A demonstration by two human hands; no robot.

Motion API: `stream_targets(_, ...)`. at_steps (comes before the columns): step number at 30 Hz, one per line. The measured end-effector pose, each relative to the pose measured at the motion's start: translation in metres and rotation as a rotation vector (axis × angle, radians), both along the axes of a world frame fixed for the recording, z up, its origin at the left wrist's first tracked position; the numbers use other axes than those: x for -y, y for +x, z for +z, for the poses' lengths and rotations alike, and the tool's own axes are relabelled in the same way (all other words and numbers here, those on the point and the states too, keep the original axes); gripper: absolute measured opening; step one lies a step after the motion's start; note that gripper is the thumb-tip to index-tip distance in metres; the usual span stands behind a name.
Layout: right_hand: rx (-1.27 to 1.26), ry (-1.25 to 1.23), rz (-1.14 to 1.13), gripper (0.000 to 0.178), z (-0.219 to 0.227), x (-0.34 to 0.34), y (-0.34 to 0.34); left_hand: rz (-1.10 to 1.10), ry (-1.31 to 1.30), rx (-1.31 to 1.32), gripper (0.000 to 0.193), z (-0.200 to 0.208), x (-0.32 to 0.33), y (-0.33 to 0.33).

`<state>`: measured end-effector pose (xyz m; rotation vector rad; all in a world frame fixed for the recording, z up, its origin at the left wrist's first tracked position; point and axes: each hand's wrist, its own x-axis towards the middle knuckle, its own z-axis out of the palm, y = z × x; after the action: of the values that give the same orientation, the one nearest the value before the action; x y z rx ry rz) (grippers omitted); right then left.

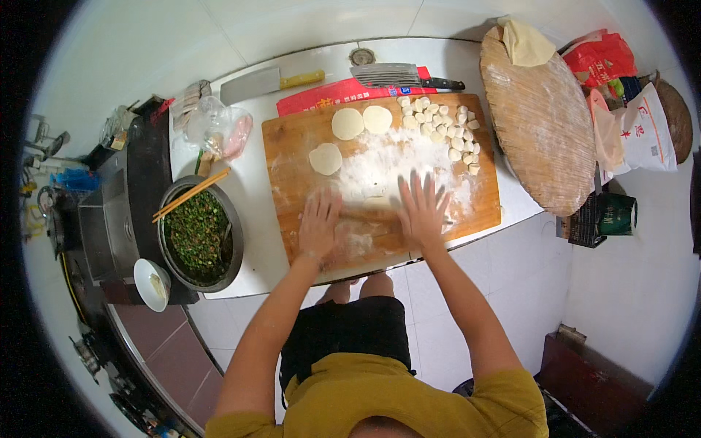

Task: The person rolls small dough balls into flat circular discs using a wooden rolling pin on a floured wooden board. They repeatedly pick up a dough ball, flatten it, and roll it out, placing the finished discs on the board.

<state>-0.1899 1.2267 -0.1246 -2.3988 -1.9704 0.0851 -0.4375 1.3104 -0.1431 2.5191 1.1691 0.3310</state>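
Across the near part of a floured wooden board lies a wooden rolling pin, somewhat blurred. My left hand rests flat over its left end with the fingers stretched forward. Over the right end is my right hand, its fingers spread and pressing from above. A small piece of dough sits at the pin's far side, between my hands. Three round dough wrappers, one being the wrapper nearest my left hand, lie farther back. Several small dough pieces are scattered at the board's far right.
Left of the board stands a bowl of chopped green filling with chopsticks across it, beside a white bowl. Behind lie a cleaver and a second knife. A round woven tray stands at right.
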Motion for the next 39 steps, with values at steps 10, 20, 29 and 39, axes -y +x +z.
stream_targets(10,0.010,-0.040,0.143,0.062,0.008,-0.002,-0.002,0.064,-0.063,-0.071,0.069,0.005,0.040,-0.017)
stream_targets(20,-0.146,0.065,0.171,0.069,0.009,-0.041,0.007,0.088,-0.002,-0.040,0.073,0.010,-0.015,0.000)
stream_targets(29,-0.490,-0.055,0.250,0.040,0.010,-0.011,0.023,0.026,0.048,0.196,0.067,0.035,-0.034,0.025)
stream_targets(39,-1.487,-0.170,-0.367,0.029,0.006,0.018,0.011,0.277,-0.458,0.773,0.042,-0.008,0.004,0.069)
